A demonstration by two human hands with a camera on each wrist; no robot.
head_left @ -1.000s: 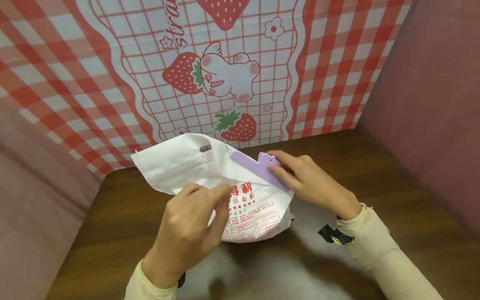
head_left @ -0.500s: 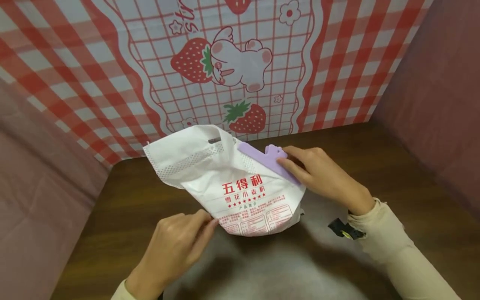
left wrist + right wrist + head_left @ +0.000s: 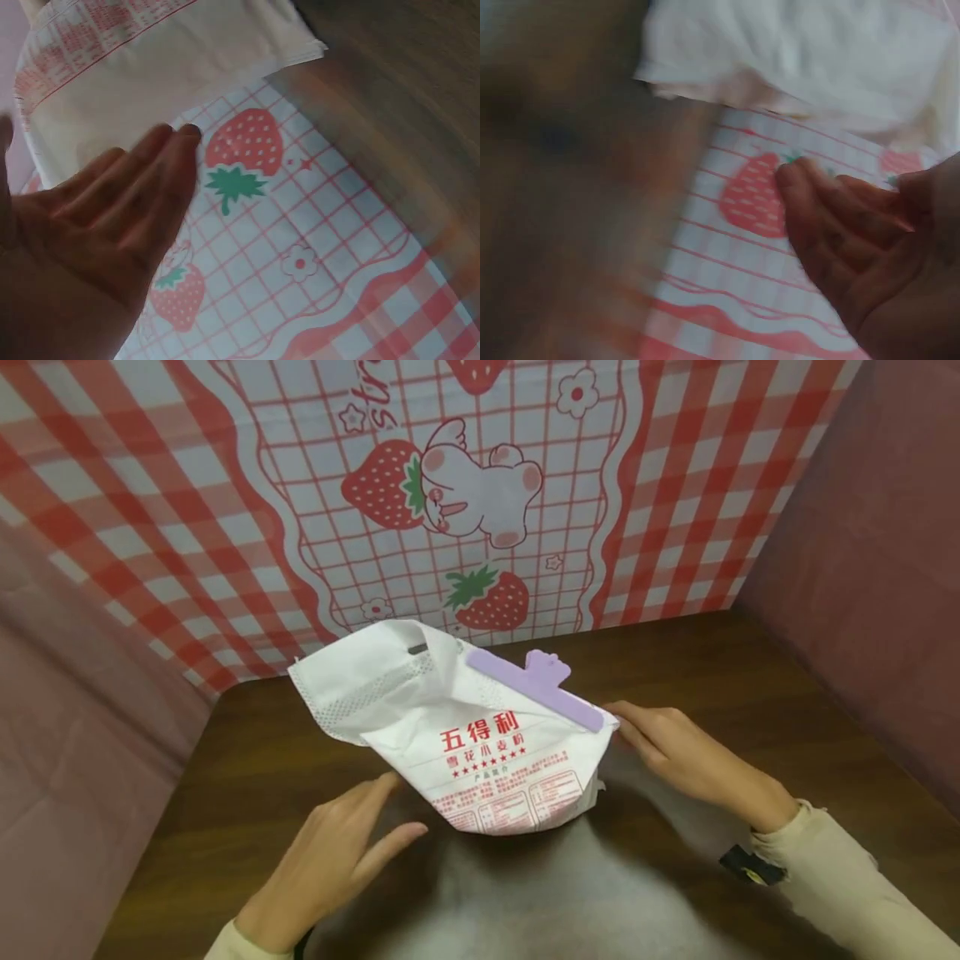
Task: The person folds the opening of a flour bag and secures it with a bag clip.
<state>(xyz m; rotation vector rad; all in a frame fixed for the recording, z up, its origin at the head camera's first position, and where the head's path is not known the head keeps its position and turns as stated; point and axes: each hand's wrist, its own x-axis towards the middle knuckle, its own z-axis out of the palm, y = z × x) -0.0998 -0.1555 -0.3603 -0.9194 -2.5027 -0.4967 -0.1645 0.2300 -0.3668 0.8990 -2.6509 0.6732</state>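
A white flour bag (image 3: 420,714) with red Chinese print stands on the table in the head view, its top folded over to the left. Across the upper right of the bag sits a lilac bag clip (image 3: 534,688), with no hand on it. My left hand (image 3: 326,852) is beside the bag's lower left side, thumb spread and fingers extended, holding nothing. By the bag's right corner is my right hand (image 3: 693,764), its fingertips at or very near that corner; contact is unclear. The right wrist view is blurred but shows this hand (image 3: 862,240) with loosely bent fingers, gripping nothing.
The dark wooden table (image 3: 247,760) surrounds the bag. Behind it hangs a red-and-white checked cloth (image 3: 675,510) with strawberries. Pink fabric walls stand at the left (image 3: 82,710) and right (image 3: 862,568).
My right hand has let go of the purple clip and moved right and down. The left hand came down from before the bag, pinched its lower left edge, then released it and opened.
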